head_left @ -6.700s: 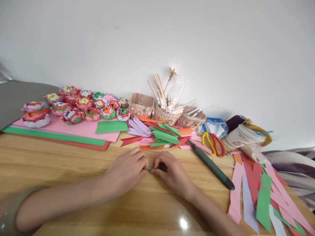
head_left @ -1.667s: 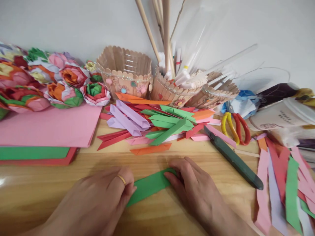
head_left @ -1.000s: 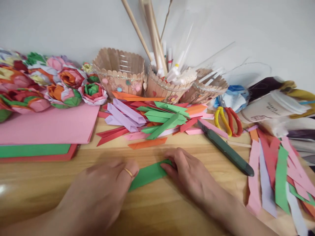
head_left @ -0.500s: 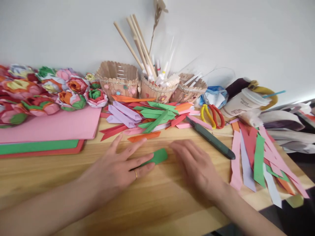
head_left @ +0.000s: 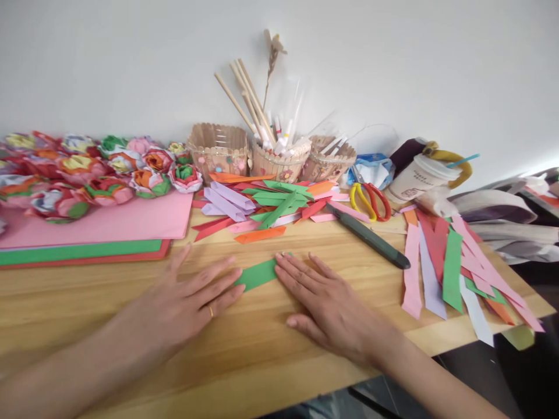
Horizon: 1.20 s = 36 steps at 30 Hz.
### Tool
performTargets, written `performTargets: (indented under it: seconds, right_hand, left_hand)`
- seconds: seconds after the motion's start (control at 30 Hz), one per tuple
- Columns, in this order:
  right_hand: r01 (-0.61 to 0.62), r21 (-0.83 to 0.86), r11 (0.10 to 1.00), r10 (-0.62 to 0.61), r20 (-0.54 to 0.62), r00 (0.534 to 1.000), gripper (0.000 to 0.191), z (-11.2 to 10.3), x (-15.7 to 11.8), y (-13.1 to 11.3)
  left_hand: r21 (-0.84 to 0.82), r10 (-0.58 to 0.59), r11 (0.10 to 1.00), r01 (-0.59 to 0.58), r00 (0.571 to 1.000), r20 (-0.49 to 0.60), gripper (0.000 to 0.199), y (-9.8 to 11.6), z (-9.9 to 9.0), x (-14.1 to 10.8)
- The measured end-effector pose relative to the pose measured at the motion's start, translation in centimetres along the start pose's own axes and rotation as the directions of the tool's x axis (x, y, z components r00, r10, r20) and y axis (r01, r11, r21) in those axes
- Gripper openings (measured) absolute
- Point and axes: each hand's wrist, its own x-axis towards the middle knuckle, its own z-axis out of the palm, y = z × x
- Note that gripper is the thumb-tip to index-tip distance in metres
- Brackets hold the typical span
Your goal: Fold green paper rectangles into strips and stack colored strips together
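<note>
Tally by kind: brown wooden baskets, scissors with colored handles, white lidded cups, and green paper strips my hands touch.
Brown wooden baskets: 3
Scissors with red and yellow handles: 1
White lidded cup: 1
Green paper strip touched by left hand and right hand: 1
Total: 6

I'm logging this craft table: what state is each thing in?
Green paper strip, lying flat
Left hand, spread, on the strip's left end
Right hand, palm down, on the strip's right end
Folded paper pieces, heaped loosely
Paper flowers, assembled, grouped together
Middle basket, holding sticks and markers
Paper cup, lid on
Scissors, lying unheld
Dark green tool, lying unheld
</note>
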Motion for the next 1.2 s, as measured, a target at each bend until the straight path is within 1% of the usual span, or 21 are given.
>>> performTargets:
  seconds: [0.1,0.2,0.23,0.3,0.37,0.43,0.53,0.63,0.73,0.8,0.87,0.97,1.03,1.07,1.1,1.13,1.17,1.2]
  right_hand:
    - [-0.016,0.007,1.0,0.016,-0.013,1.0,0.069,0.0,-0.2,-0.2]
    - [-0.025,0.02,0.999,0.025,-0.028,0.999,0.079,0.1,0.4,-1.5]
    - [-0.009,0.036,0.999,0.01,-0.028,1.0,0.082,0.1,0.7,-2.1]
    - [0.067,0.086,0.994,-0.067,-0.008,0.998,0.086,0.2,1.4,-3.2]
    - [0.103,0.107,0.989,-0.103,-0.004,0.995,0.084,0.1,1.6,-3.6]
    - [0.087,0.084,0.993,-0.086,-0.01,0.996,0.076,0.1,1.1,-3.1]
    - [0.005,-0.013,1.0,-0.006,-0.041,0.999,0.066,0.0,-0.5,-1.3]
    - [-0.036,-0.121,0.992,0.027,-0.08,0.996,0.064,0.2,-2.0,0.2]
    - [-0.044,-0.174,0.984,0.023,-0.122,0.992,0.064,0.5,-2.4,0.6]
    - [-0.056,-0.182,0.982,0.028,-0.151,0.988,0.065,0.8,-2.4,0.5]
    - [-0.074,-0.168,0.983,0.042,-0.184,0.982,0.067,1.0,-2.4,0.4]
    - [-0.114,-0.103,0.988,0.083,-0.266,0.96,0.065,1.2,-2.5,0.6]
    - [-0.16,-0.061,0.985,0.132,-0.324,0.937,0.057,1.3,-2.3,1.0]
    - [-0.186,-0.045,0.981,0.159,-0.35,0.923,0.054,1.3,-2.0,1.3]
    - [-0.207,-0.03,0.978,0.182,-0.37,0.911,0.052,1.3,-1.6,1.6]
    - [-0.211,-0.015,0.977,0.189,-0.387,0.902,0.051,1.3,-1.2,1.9]
    - [-0.197,-0.001,0.98,0.18,-0.403,0.897,0.05,1.3,-0.8,2.1]
    - [-0.17,0.012,0.985,0.16,-0.417,0.895,0.048,1.2,-0.4,2.4]
  left_hand:
    - [0.038,0.008,0.999,-0.007,1.0,-0.018,0.039,0.0,0.2,-0.4]
    - [0.078,0.017,0.997,-0.015,1.0,-0.016,0.037,0.1,0.9,-0.5]
    - [0.08,0.016,0.997,-0.015,1.0,-0.018,0.036,0.1,1.0,-0.6]
    - [0.072,0.008,0.997,-0.008,1.0,-0.006,0.035,0.2,1.1,-0.8]
    - [0.059,0.002,0.998,-0.003,1.0,0.019,0.035,0.2,0.9,-0.8]
    - [0.042,0.006,0.999,-0.008,0.999,0.036,0.035,0.2,0.5,-0.8]
    - [0.021,0.023,1.0,-0.023,1.0,0.021,0.036,0.2,0.0,-0.6]
    - [0.027,0.043,0.999,-0.043,0.999,-0.008,0.037,0.1,0.0,-0.6]
    - [0.031,0.056,0.998,-0.055,0.998,-0.03,0.04,0.0,0.1,-1.0]
    - [0.016,0.031,0.999,-0.031,0.999,-0.039,0.036,0.0,0.0,-1.3]
    - [0.003,0.002,1.0,-0.002,0.997,-0.074,0.034,0.0,0.0,-1.5]
    - [0.007,-0.011,1.0,0.013,0.982,-0.19,0.034,0.1,-0.2,-1.2]
    - [-0.012,-0.062,0.998,0.061,0.962,-0.265,0.034,0.4,-0.5,-0.3]
    - [-0.03,-0.106,0.994,0.101,0.954,-0.281,0.032,0.7,-0.7,0.3]
    - [-0.052,-0.163,0.987,0.155,0.945,-0.284,0.029,1.1,-1.0,1.1]
    - [-0.076,-0.216,0.976,0.204,0.943,-0.254,0.026,1.6,-1.3,2.0]
    - [-0.068,-0.276,0.961,0.268,0.943,-0.183,0.028,2.2,-1.5,2.9]
    - [-0.05,-0.315,0.949,0.312,0.942,-0.116,0.037,2.7,-1.6,3.7]
